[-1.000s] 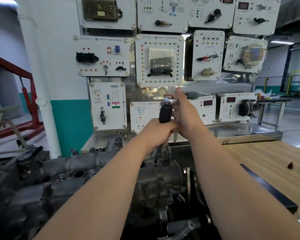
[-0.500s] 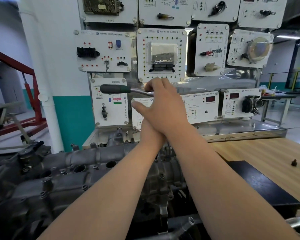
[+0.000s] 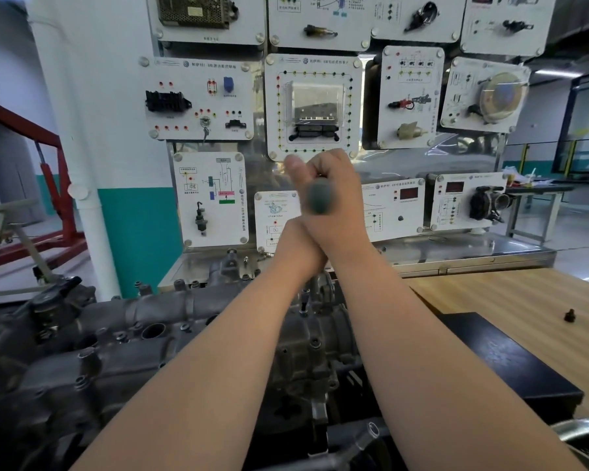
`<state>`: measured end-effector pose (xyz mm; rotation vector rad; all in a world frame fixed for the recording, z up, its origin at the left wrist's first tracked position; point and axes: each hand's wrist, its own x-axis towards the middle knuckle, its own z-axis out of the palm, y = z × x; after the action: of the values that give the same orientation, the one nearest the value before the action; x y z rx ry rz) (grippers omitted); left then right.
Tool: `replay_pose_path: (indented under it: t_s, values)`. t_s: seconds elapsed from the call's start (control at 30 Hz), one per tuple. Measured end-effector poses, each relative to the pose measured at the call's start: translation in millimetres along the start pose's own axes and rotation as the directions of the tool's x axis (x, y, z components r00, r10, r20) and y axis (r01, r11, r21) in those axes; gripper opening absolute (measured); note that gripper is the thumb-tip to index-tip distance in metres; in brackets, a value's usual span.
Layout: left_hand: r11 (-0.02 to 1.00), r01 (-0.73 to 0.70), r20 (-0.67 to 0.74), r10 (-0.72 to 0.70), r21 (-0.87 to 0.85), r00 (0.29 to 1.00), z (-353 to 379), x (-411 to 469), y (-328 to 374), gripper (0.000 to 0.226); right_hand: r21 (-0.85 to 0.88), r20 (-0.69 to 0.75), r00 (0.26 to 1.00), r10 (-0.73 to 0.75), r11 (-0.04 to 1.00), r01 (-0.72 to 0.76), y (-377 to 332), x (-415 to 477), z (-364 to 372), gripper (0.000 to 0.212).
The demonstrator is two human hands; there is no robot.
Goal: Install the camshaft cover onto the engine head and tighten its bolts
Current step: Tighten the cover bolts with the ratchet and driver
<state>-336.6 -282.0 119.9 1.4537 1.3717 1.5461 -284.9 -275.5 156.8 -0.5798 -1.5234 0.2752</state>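
The grey cast camshaft cover (image 3: 143,338) lies on the engine head (image 3: 306,362) in front of me. My right hand (image 3: 337,202) grips a ratchet wrench (image 3: 318,198) whose dark handle points at the camera and is blurred. Just below it, my left hand (image 3: 295,248) is curled around the ratchet's extension bar, its fingers mostly hidden behind the right wrist. The bar's lower end with its socket (image 3: 303,305) stands upright on a bolt at the cover's far right end.
A board of white training panels (image 3: 313,107) rises right behind the engine. To the right is a wooden table (image 3: 524,300) with a small black part (image 3: 569,315) and a black mat (image 3: 510,365). A red crane frame (image 3: 58,171) stands at the left.
The ratchet handle, pointing left half a second ago, has swung round toward the camera under my right hand. My left hand stays on the extension bar.
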Motion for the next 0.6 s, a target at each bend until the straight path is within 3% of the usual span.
replay_pose_path:
  t_s: [0.03,0.1,0.13,0.17,0.23,0.27,0.3,0.33,0.37,0.4,0.43,0.47,0.5,0.57,0.6]
  values:
    - [1.0,0.021,0.025,-0.02,-0.017,0.999,-4.1,-0.2,0.5,0.034,0.186,0.039,0.994,0.103,0.977,-0.108,0.8,-0.4,-2.0,0.038]
    - [0.998,0.037,0.114,-0.032,-0.047,0.993,-12.9,1.3,3.5,0.022,0.478,0.199,0.924,0.328,0.79,-0.384,4.1,0.7,-8.1,0.04]
    - [0.997,0.038,0.127,-0.029,-0.069,0.991,-16.3,2.3,4.7,0.021,0.531,0.269,0.884,0.382,0.707,-0.467,5.9,2.5,-10.7,0.038]
    - [0.982,0.089,0.097,-0.074,-0.168,0.993,-15.0,2.2,6.0,0.019,0.509,0.276,0.875,0.397,0.712,-0.483,5.6,4.6,-11.2,0.033]
    - [0.961,0.035,-0.062,-0.054,-0.273,0.997,-6.4,-1.7,7.6,0.016,0.186,0.143,0.945,0.295,0.93,-0.318,1.8,5.0,-8.0,0.023]
    - [0.933,-0.027,-0.112,-0.015,-0.36,0.994,-0.9,-4.7,7.0,0.018,-0.089,0.096,0.986,0.139,0.987,-0.131,2.2,3.8,-6.3,0.02]
    - [0.865,-0.037,-0.13,-0.033,-0.5,0.991,6.6,-8.2,6.5,0.021,-0.344,0.117,0.992,-0.037,0.936,0.076,2.4,1.8,-3.2,0.019]
    - [0.889,-0.05,-0.173,-0.033,-0.455,0.984,11.1,-11.4,4.7,0.024,-0.487,0.16,0.974,-0.159,0.846,0.218,1.4,0.0,-0.8,0.018]
    - [0.881,-0.011,-0.129,-0.056,-0.473,0.99,11.3,-11.4,1.9,0.025,-0.519,0.183,0.962,-0.201,0.812,0.268,0.3,-0.1,1.0,0.017]
    - [0.855,0.055,-0.037,-0.086,-0.515,0.996,8.5,-9.6,1.6,0.028,-0.456,0.186,0.963,-0.192,0.851,0.258,0.0,-0.7,0.9,0.016]
    - [0.873,0.097,0.002,-0.109,-0.478,0.994,5.1,-5.9,-0.3,0.033,-0.31,0.181,0.974,-0.134,0.933,0.185,1.0,-1.3,0.1,0.016]
    - [0.941,0.097,0.002,-0.102,-0.324,0.995,-0.7,-0.1,-2.1,0.034,-0.115,0.186,0.982,-0.031,0.992,0.053,1.3,-1.6,-1.3,0.017]
    - [0.973,0.101,0.042,-0.094,-0.205,0.995,-5.3,3.4,1.8,0.028,0.071,0.201,0.974,0.101,0.991,-0.117,1.4,-1.2,-3.3,0.021]
    - [0.999,0.044,0.084,-0.041,-0.028,0.996,-16.8,2.1,9.6,0.018,0.283,0.254,0.865,0.434,0.821,-0.495,2.7,2.5,-7.3,0.045]
    - [0.998,0.059,0.051,-0.058,-0.018,0.997,-17.8,2.7,11.6,0.016,0.305,0.253,0.805,0.536,0.745,-0.593,5.4,4.8,-7.9,0.049]
